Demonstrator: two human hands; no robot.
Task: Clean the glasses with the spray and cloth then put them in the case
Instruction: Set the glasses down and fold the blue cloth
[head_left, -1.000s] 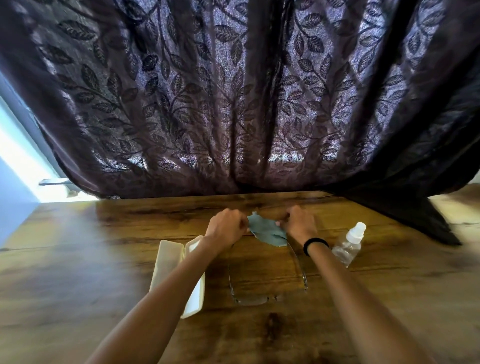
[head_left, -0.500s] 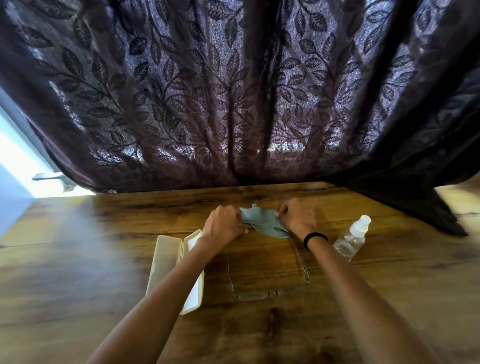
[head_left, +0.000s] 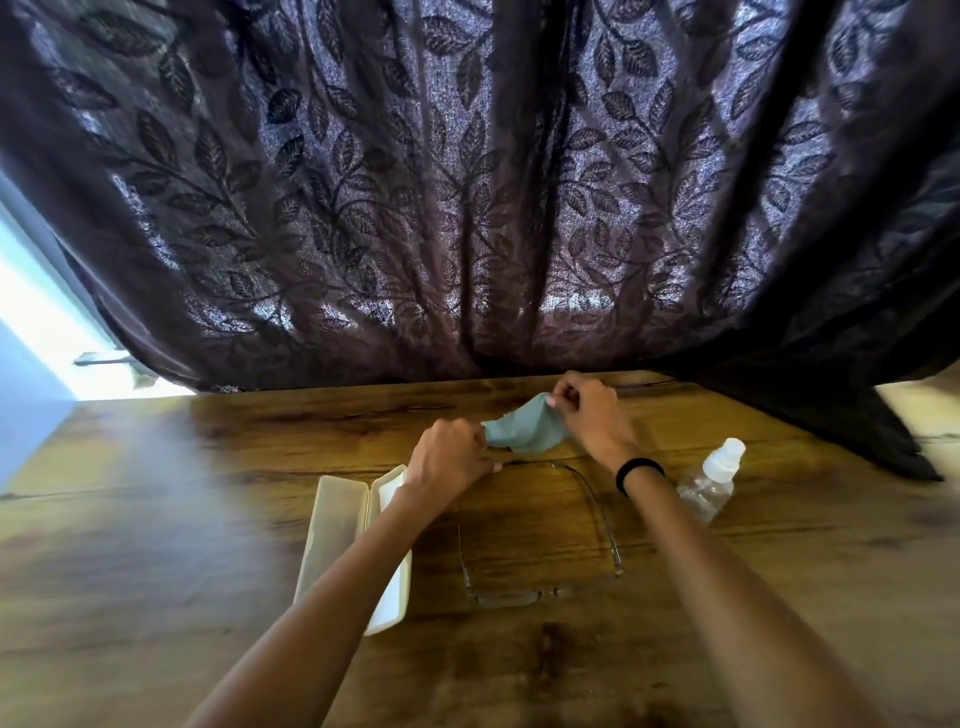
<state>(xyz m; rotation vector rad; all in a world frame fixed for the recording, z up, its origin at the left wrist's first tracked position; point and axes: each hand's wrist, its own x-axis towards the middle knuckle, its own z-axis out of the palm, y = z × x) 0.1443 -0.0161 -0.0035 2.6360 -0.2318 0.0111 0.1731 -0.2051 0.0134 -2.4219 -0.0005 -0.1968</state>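
Cloth-prep step: left grip and right grip both pinch cloth. Next, likely: lift spray bottle, wet glasses.

Open worktop surface extends left of the case and right of the spray bottle. The curtain hangs to the worktop's far edge, blocking reach beyond it. At centre, the glasses lie with temples unfolded, the case just beside them on the left, the bottle near on the right.
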